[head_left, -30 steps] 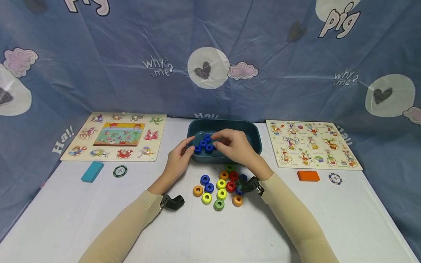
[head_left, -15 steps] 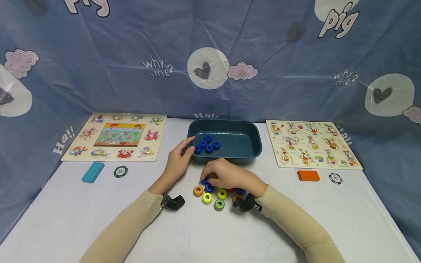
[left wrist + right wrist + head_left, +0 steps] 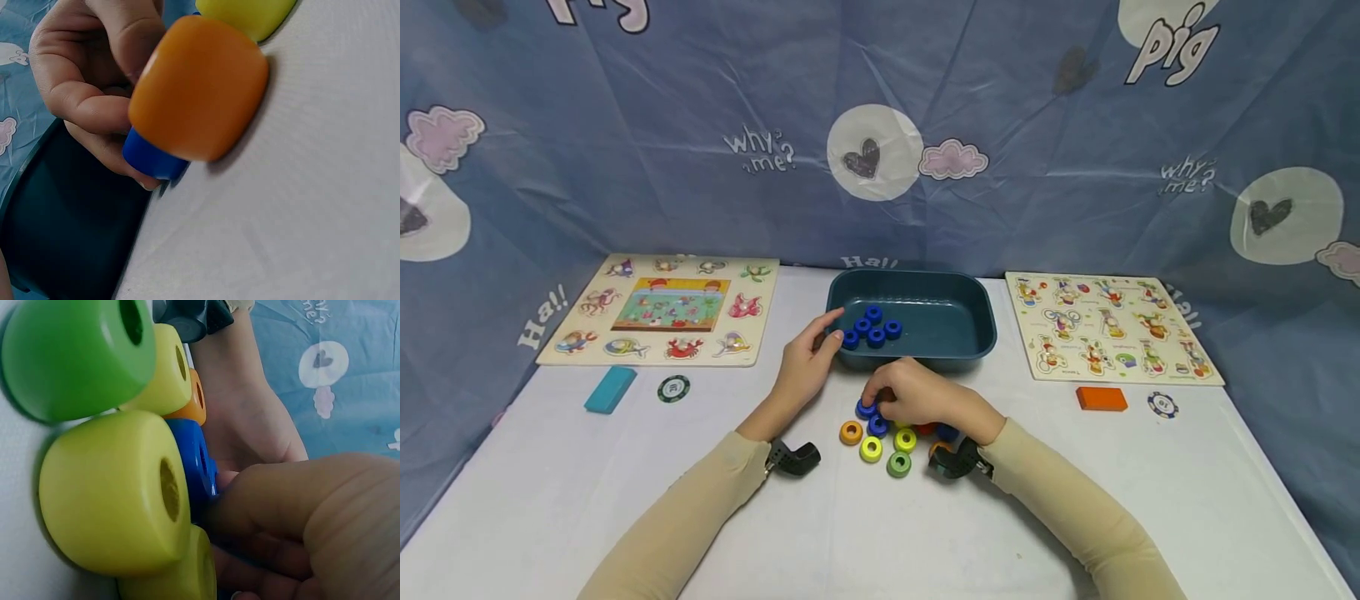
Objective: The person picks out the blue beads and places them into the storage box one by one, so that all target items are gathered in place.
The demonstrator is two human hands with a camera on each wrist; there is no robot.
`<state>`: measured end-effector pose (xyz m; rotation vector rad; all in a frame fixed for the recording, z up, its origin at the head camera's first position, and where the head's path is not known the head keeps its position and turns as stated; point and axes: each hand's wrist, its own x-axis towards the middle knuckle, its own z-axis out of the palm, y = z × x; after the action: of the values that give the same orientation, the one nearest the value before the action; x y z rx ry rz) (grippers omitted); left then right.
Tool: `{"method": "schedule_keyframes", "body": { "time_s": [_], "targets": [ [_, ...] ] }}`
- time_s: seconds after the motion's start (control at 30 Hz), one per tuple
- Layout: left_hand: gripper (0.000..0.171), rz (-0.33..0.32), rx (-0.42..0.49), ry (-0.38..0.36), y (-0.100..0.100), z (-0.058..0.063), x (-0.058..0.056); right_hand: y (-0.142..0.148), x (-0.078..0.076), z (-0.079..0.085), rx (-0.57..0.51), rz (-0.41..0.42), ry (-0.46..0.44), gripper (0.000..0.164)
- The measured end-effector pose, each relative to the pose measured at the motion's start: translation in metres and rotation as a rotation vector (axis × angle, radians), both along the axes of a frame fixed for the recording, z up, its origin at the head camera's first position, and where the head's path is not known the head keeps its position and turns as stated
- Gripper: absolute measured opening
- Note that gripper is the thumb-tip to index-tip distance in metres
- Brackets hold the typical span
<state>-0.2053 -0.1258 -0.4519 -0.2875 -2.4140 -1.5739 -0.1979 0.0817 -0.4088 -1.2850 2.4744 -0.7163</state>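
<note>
My right hand (image 3: 921,393) reaches down at the back of a group of coloured beads and pinches a blue bead (image 3: 865,409) with thumb and fingers. In the left wrist view, that blue bead (image 3: 147,153) shows low at the fingertips, partly behind an orange bead (image 3: 200,87). A second blue bead (image 3: 877,426) lies just in front of it. My left hand (image 3: 805,362) holds the left front corner of a dark teal tray (image 3: 947,321), thumb and index finger over the rim. Inside the tray sit several blue beads (image 3: 876,337), at its left side.
Yellow (image 3: 871,450), green (image 3: 898,464) and orange beads (image 3: 851,432) lie near my right hand; red ones are mostly covered. Puzzle boards (image 3: 745,333) (image 3: 1112,329) flank the tray. Before them lie a teal block (image 3: 611,389), an orange block (image 3: 1101,398) and two poker chips (image 3: 673,388) (image 3: 1162,405).
My right hand has left the tray, where one more blue bead now lies beside the others, and come down to the blue bead on the table. My left hand stays at the tray.
</note>
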Motion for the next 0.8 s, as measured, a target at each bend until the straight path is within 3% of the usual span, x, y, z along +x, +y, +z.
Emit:
{"method": "schedule_keyframes", "body": {
  "time_s": [0.4, 0.6, 0.8],
  "targets": [
    [0.039, -0.013, 0.034, -0.026, 0.001, 0.003, 0.0, 0.0, 0.0, 0.0, 0.01, 0.003, -0.018, 0.014],
    [0.038, -0.022, 0.022, -0.045, 0.007, 0.032, 0.019, 0.0, 0.001, -0.001, 0.01, 0.003, -0.012, 0.009],
    [0.038, -0.012, 0.017, -0.023, 0.001, 0.005, 0.003, 0.0, 0.001, -0.001, 0.008, 0.003, -0.003, 0.008]
  ]
}}
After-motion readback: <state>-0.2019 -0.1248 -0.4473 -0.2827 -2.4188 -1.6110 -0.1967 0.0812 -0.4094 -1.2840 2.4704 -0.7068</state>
